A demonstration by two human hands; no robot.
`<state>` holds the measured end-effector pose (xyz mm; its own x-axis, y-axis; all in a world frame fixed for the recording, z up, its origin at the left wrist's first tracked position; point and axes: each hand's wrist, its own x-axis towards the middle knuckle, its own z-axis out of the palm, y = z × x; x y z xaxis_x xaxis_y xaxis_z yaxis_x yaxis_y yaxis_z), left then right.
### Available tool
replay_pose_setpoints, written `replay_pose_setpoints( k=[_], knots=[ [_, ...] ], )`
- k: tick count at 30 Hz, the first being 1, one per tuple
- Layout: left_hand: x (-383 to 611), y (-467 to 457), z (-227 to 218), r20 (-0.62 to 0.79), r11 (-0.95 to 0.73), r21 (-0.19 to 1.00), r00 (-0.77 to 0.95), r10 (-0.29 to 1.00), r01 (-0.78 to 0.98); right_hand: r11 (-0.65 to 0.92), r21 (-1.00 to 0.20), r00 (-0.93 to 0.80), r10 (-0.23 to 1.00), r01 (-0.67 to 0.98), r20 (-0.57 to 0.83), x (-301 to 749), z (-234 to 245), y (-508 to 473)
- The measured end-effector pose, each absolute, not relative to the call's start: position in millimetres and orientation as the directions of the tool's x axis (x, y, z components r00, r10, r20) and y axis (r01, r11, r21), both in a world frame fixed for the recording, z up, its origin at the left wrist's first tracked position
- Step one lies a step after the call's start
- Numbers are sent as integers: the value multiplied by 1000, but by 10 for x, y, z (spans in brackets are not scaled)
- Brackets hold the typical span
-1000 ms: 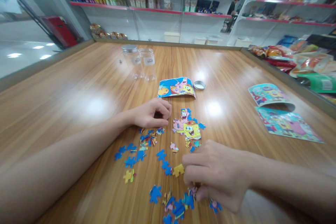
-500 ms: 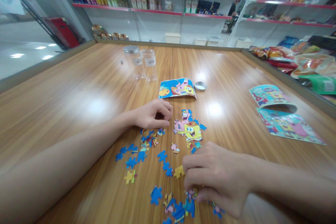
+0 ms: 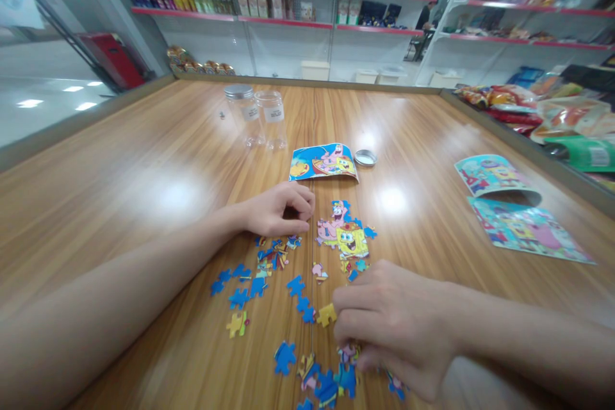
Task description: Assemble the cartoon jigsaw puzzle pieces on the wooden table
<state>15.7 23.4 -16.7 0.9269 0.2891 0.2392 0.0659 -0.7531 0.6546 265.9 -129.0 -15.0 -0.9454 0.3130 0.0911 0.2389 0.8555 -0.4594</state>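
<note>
The two hands are apart on the wooden table [image 3: 144, 160]. In the centre of the frame, the left hand [image 3: 280, 208] rests with its fingers loosely curled, just beside the joined puzzle section [image 3: 352, 240]; whether something is under the fingers, I cannot tell. At the lower right, the right hand [image 3: 396, 330] bends over the loose pieces [image 3: 327, 387], its fingers very near a pinkish piece [image 3: 348, 353], but I cannot tell if they pinch it. The picture card [image 3: 323, 161] lies face up above the joined section, probably so that both can be seen together. The metal lid [image 3: 366, 157] beside it perhaps belongs to the uncapped jar [image 3: 272, 118] at the upper left. The right hand covers some pieces, others are cut off by the bottom edge, and the jar labels are too small for reading.
</note>
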Motion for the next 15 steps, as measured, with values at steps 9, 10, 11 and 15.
replay_pose_setpoints(
  k=[9, 10, 11, 15],
  knots=[
    [174, 234, -164, 242, -753, 655, 929, 280, 56, 741, -666, -953, 256, 87, 160, 2656, -210, -1328],
    [175, 234, -163, 243, -759, 649, 930, 275, 55, 714, -698, -953, 246, 55, 176, 2648, -197, -1331],
    [175, 232, -161, 246, -768, 638, 931, 270, 54, 691, -722, -949, 244, 24, 201, 2639, -179, -1328],
    [188, 176, -137, 354, -880, 475, 912, 207, 15, 666, -743, -792, 490, 70, 365, 2627, -113, -1231]
  ],
)
